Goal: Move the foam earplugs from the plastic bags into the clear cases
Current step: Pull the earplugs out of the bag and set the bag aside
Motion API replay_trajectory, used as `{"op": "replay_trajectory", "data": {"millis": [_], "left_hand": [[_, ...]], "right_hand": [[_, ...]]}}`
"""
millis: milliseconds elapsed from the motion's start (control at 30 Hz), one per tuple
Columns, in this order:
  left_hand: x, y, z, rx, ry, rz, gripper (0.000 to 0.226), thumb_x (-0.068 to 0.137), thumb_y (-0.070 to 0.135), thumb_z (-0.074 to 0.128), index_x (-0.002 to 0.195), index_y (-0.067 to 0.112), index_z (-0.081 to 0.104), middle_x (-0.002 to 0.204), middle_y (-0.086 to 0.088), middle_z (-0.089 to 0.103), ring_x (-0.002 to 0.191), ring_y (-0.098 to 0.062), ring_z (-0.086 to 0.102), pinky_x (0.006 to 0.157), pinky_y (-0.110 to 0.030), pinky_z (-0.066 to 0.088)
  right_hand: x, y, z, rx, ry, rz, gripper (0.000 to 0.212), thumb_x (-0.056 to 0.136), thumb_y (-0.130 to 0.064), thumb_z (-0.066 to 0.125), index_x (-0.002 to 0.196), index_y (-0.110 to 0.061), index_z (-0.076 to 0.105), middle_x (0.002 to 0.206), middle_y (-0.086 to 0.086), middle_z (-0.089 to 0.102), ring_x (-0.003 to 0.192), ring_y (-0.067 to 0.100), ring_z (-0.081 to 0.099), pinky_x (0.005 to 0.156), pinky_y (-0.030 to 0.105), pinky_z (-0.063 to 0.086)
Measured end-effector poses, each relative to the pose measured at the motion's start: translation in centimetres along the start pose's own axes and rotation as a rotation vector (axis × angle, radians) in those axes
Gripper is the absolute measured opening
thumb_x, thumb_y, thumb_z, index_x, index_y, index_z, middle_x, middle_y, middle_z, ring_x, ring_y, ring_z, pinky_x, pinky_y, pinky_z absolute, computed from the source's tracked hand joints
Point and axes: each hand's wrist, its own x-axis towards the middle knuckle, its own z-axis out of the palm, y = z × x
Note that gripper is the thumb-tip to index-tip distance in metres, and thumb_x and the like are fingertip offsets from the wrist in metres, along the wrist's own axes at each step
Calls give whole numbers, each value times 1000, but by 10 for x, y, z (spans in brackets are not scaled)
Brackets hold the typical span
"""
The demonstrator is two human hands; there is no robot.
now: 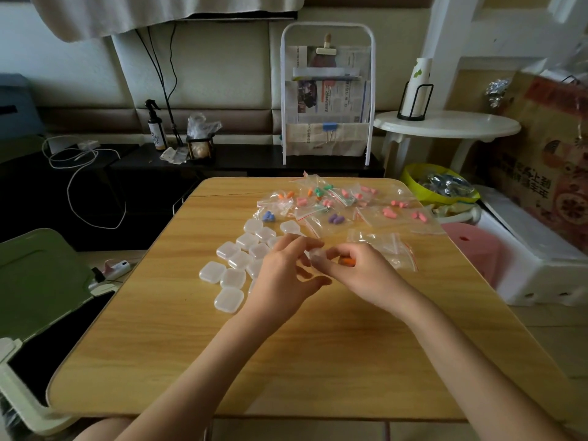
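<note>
Nearest the camera, two bare forearms reach out over a wooden table (pixel 178 354) and meet above its middle. The left hand (pixel 284 275) has its fingers spread and only lightly bent, the fingertips touching a small clear case (pixel 316 256) held between the two hands. The right hand (pixel 361 270) is curled, its fingers pinching an orange foam earplug (pixel 347 261) just beside that case; whether it also bears on the case cannot be told. To the left of the hands lies a cluster of closed clear cases (pixel 234 268), touching one another in loose rows on the tabletop. Just beyond the right hand lie a few emptied plastic bags (pixel 386 246) with red zip strips. Farther back, spread across the far half of the table, are filled plastic bags (pixel 337 203) holding pink, orange, green and purple earplugs, some overlapping. Beyond the table edge stand a white newspaper rack (pixel 327 97), a spray bottle (pixel 156 127) on a dark low cabinet, and a round white side table (pixel 445 125) bearing a stack of paper cups (pixel 416 87).
</note>
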Motion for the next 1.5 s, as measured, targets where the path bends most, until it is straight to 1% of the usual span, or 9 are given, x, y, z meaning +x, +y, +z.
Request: {"op": "replay_trajectory", "data": {"millis": [100,200,300,767,967,1100,1167,1267,1500], "left_hand": [[0,-1,-3,-10,2,8,48,69,10,83,114,14,66,103,15,59,91,-5,61,80,-15,51],[-2,-2,-5,-19,-15,1,52,69,9,82,118,14,66,97,10,69,96,-10,67,87,-21,52],[-4,-4,-3,5,46,-6,56,68,10,83,121,15,65,96,1,74,94,-13,69,86,-30,55],[-7,5,4,102,253,-75,46,74,18,79,118,20,67,88,-4,74,86,-18,70,78,-38,56],[-5,2,-3,62,121,-116,35,72,15,80,106,21,72,81,5,73,81,-12,69,77,-36,55],[-1,7,-22,-246,-124,-276,42,75,3,77,115,9,67,86,6,74,84,-2,69,78,-16,53],[-1,13,-31,-528,-293,-400,44,84,4,67,126,12,57,95,-8,74,93,-16,70,83,-25,55],[-3,17,-38,-777,-424,-471,45,90,-2,56,129,20,51,103,-18,71,101,-28,68,88,-34,55],[-4,4,-38,-701,-389,-523,47,78,0,71,121,18,61,108,-20,69,106,-34,64,90,-35,54]], "right_hand": [[-2,-5,-5,41,-59,11,41,85,-62,52,94,-26,71,81,-8,71,82,9,65,72,24,49],[-4,-9,-11,131,-130,52,37,92,-49,52,96,-17,71,52,-13,49,48,1,44,46,10,32],[-5,-10,-10,189,-118,71,40,89,-52,55,97,-16,71,63,5,36,47,8,33,41,15,26],[-3,-18,30,567,193,174,33,94,-38,56,90,-9,72,47,-2,33,44,14,30,39,21,20],[-3,-15,18,589,34,207,32,97,-38,51,77,-16,61,49,-8,32,40,8,29,39,21,21],[1,-7,6,320,55,156,52,96,-47,44,79,-4,67,43,-12,33,37,8,29,39,21,25],[3,-3,3,101,152,84,62,96,-47,42,70,3,67,36,-9,38,36,7,31,44,22,28],[5,-2,0,147,182,93,57,96,-46,42,53,-12,58,51,4,57,35,5,36,41,16,31],[9,-1,6,279,106,246,52,102,-36,24,66,-15,56,63,4,38,47,11,30,43,22,25]]}}
